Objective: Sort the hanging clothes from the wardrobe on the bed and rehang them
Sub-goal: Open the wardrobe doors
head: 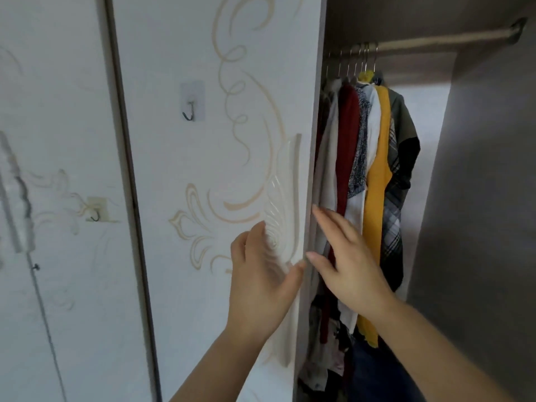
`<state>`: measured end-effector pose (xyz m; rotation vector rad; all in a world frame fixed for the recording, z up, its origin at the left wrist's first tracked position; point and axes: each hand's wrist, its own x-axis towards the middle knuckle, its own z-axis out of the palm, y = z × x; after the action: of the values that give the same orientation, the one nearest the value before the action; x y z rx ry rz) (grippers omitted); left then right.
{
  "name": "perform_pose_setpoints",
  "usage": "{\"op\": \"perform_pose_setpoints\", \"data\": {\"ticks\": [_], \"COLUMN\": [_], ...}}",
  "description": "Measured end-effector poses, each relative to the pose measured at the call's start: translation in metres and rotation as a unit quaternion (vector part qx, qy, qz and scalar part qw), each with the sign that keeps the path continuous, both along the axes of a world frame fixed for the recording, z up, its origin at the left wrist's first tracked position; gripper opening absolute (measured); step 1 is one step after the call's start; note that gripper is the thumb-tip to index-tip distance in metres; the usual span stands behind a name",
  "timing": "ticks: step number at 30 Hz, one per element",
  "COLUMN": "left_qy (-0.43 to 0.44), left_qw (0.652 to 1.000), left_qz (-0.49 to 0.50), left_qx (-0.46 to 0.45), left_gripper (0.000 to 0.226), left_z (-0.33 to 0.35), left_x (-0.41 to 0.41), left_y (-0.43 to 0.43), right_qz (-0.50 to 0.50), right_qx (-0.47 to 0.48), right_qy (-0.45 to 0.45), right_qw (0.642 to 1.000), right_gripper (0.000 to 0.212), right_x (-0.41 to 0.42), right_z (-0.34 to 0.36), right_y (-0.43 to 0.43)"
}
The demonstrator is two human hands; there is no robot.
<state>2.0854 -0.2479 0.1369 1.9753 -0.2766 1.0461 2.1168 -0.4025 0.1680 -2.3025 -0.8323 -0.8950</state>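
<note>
White moulded handle [285,198] is gripped between the left hand's [261,274] fingers [253,242] and thumb. The right hand [351,265] is flat at the door [203,169] edge, fingers straight, holding nothing. Just behind it, the hanging clothes [374,169] crowd the rail [435,42]. Best to open the door fully before reaching in.

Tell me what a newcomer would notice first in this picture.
The mustard-yellow garment stands out first, hanging near a dark red garment in the bunch at the left end of the rail inside the wardrobe. In front, the left hand holds the moulded handle on the white door with its swirling tan pattern. The right hand, fingers straight, reaches towards the clothes at the door's edge.
</note>
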Motion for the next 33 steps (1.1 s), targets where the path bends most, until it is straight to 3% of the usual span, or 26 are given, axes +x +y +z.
{"op": "perform_pose_setpoints", "data": {"ticks": [4,8,16,21,23,26,30,33], "left_qy": [0.014,0.005,0.038,0.030,-0.007,-0.062,-0.070,-0.069], "left_qw": [1.000,0.999,0.997,0.990,0.973,0.937,0.900,0.850], "left_qz": [0.009,0.018,0.038,0.116,0.194,0.298,0.387,0.444], "left_qx": [0.019,0.041,0.054,0.074,0.122,0.171,0.190,0.274], "left_gripper": [0.089,0.079,0.083,0.086,0.089,0.084,0.075,0.070], "left_z": [0.002,0.006,0.007,0.005,0.002,-0.002,0.001,0.006], "left_x": [-0.039,-0.078,-0.142,-0.181,-0.191,-0.208,-0.228,-0.231], "left_y": [0.026,0.052,0.128,0.177,0.192,0.222,0.256,0.279], "right_qz": [0.110,0.171,0.268,0.308,0.305,0.300,0.301,0.305], "right_qx": [0.010,-0.005,0.002,0.020,0.024,0.031,0.020,0.025], "right_qy": [-0.017,-0.042,-0.085,-0.093,-0.096,-0.091,-0.095,-0.082], "right_qw": [0.994,0.984,0.960,0.947,0.947,0.949,0.949,0.948], "right_gripper": [0.090,0.098,0.069,0.077,0.088,0.088,0.091,0.094], "right_x": [-0.017,-0.037,-0.080,-0.104,-0.109,-0.121,-0.131,-0.130], "right_z": [0.005,0.011,0.019,0.029,0.028,0.029,0.026,0.022], "right_y": [0.021,0.049,0.131,0.193,0.212,0.253,0.306,0.337]}}
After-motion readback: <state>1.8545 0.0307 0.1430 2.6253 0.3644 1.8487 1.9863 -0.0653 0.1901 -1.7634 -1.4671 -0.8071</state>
